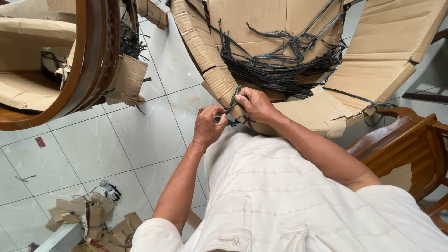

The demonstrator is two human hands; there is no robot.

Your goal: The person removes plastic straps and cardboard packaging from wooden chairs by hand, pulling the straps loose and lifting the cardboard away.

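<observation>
I see my right hand (255, 103) pinching a black plastic strap (232, 100) taut off the cardboard-wrapped chair (280, 56) just ahead of me — likely to expose it — while my left hand (208, 125), clenched, holds a small teal tool (227, 121) beside it.

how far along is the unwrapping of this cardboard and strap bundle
Done: brown cardboard scraps already lie on the white tiled floor. In hand: the right hand grips a black plastic strap at the cardboard-wrapped piece, while the left hand holds a small teal-handled tool. Left: a tangle of black straps remains tied.
</observation>
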